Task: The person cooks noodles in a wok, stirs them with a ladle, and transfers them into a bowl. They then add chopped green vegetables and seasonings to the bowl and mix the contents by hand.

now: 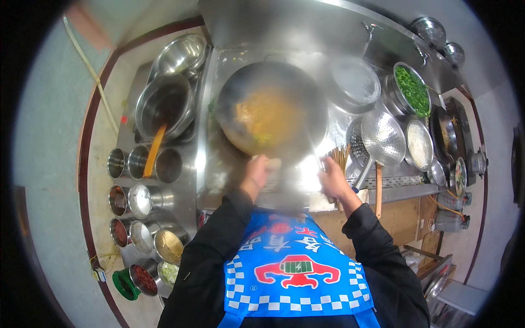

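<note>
A large dark wok (229,123) stands on the steel stove in front of me, with orange-brown liquid food (268,115) and a bit of green in it, blurred by steam. My left hand (256,173) grips the wok's near edge through a pale folded cloth (272,164). In my right hand (335,180) is the metal handle of a long cooking utensil (315,151), slanting towards the wok. Steam hides its head. Close beside that hand stands a bundle of thin bamboo sticks (340,158), probably a wok brush.
To the right are a perforated strainer (383,137), a lidded pot (357,80) and a pot of chopped greens (412,90). At left, a wooden-handled utensil (155,151) rests in a steel pot (141,112). Several steel seasoning canisters (164,199) line the left counter.
</note>
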Tool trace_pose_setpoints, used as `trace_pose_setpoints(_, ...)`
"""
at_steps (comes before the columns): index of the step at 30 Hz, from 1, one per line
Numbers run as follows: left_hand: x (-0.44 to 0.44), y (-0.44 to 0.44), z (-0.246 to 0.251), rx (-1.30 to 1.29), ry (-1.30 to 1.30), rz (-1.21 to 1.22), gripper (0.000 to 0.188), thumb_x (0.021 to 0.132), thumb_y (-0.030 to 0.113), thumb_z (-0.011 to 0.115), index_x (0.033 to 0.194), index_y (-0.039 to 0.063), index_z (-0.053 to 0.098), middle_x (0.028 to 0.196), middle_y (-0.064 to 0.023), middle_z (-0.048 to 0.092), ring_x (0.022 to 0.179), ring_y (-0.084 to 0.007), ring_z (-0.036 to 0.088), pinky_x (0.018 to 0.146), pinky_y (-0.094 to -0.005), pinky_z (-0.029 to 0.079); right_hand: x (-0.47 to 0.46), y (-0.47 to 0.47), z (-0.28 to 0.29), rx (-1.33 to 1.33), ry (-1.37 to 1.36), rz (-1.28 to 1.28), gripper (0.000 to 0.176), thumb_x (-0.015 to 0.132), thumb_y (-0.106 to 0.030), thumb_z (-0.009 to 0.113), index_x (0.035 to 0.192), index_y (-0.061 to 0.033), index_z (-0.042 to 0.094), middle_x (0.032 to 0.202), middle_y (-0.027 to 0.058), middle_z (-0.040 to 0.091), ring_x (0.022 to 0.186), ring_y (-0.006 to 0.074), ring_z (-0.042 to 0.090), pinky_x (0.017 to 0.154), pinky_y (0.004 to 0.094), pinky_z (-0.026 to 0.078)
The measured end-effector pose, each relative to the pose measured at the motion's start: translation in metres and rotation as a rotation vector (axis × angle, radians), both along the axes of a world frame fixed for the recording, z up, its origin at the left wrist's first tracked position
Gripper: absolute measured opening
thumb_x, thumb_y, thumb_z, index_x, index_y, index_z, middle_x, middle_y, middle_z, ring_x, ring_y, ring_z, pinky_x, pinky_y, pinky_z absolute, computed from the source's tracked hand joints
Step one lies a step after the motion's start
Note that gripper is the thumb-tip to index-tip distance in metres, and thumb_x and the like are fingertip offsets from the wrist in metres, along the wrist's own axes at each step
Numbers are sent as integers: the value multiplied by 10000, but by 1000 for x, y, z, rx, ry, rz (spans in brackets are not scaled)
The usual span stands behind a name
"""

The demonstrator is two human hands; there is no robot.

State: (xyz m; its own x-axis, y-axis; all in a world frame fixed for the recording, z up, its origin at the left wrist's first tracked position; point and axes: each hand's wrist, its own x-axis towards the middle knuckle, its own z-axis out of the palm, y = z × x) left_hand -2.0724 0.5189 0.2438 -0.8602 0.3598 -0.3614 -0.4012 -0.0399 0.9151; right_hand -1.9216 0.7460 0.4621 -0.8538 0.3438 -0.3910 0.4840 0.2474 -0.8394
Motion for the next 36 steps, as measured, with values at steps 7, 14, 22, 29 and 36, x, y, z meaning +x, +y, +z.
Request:
trace_pose_setpoints(7, 12, 5, 59, 79, 52, -19, 261, 871, 226, 700, 900, -31, 733, 798, -108, 717, 727, -198, 655, 692, -395, 502, 22, -10, 22, -1233, -135, -319, 329, 954, -79, 512, 1281, -110, 502, 679, 90, 573, 388, 149, 481, 336, 260, 397)
trace_pose_setpoints(14, 11, 11, 76, -83, 81, -37, 358, 866, 311, 675, 840, -45, 705, 734, -159, 706, 689, -217, 666, 684, -412, 505, 43, -20, 61, -598, -88, -72, 479, 932, 14, 515, 1397, -88, 454, 670, 58, 553, 423, 136, 487, 378, 271, 408)
trace_pose_setpoints(22, -1, 5, 44, -42, 49, -89, 396, 844, 349, 665, 819, -45, 692, 721, -202, 683, 673, -282, 673, 661, -432, 498, 40, -6, 71, 153, -9, 112, 589, 864, -5, 583, 1441, -85, 493, 769, 142, 668, 640, 284, 662, 604, 375, 521)
trace_pose_setpoints(29, 0, 6, 51, -132, 340, -113, 269, 820, 270, 700, 844, 2, 715, 836, -204, 712, 778, -401, 672, 704, -458, 508, -40, 10, 1, 710, -7, 163, 595, 866, -129, 588, 1453, -175, 499, 885, 223, 706, 817, 408, 684, 739, 517, 525)
trace_pose_setpoints(36, 4, 6, 54, -66, 392, -66, 252, 875, 117, 603, 1100, 2, 596, 1033, -133, 623, 924, -302, 651, 774, -464, 558, -12, 34, -10, 1056, -134, 679, 599, 921, -181, 549, 1504, -226, 421, 764, 160, 697, 700, 361, 688, 635, 480, 531)
